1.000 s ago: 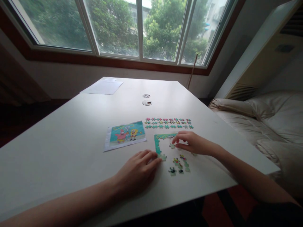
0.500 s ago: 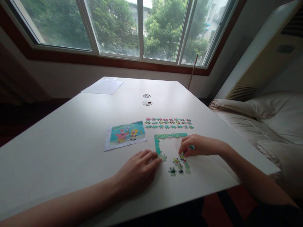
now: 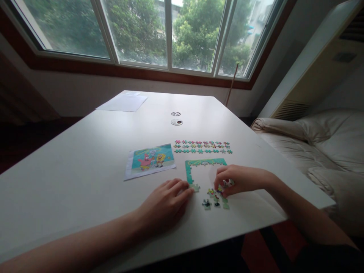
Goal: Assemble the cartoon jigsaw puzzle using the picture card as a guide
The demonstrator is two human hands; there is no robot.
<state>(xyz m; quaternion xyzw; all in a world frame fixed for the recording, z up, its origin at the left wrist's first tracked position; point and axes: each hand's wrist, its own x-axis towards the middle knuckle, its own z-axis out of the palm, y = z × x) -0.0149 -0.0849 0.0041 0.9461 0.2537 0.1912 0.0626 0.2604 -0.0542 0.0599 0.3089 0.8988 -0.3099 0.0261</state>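
My left hand (image 3: 172, 199) lies on the white table with its fingers stretched out, loosely bent. Its fingertips touch a pale green puzzle piece (image 3: 195, 188) at the lower left end of the joined puzzle border (image 3: 189, 172). My right hand (image 3: 231, 180) is bent over the border's right side, thumb and fingers closed on a yellow and purple puzzle piece (image 3: 219, 190). The hand hides part of that side. Just below lie several loose pieces, including one with dark marks (image 3: 206, 204) and a pale green one (image 3: 226, 206).
Three rows of loose puzzle pieces (image 3: 200, 151) lie beyond the border. Left of it is a printed cartoon picture (image 3: 152, 161). Farther back are white paper sheets (image 3: 122, 102) and two round table inserts (image 3: 176, 122). A cream sofa (image 3: 321, 151) stands at the right.
My right hand has shifted slightly down toward the loose pieces, and its fingers have come down on the yellow and purple puzzle piece. My left hand stays in place.
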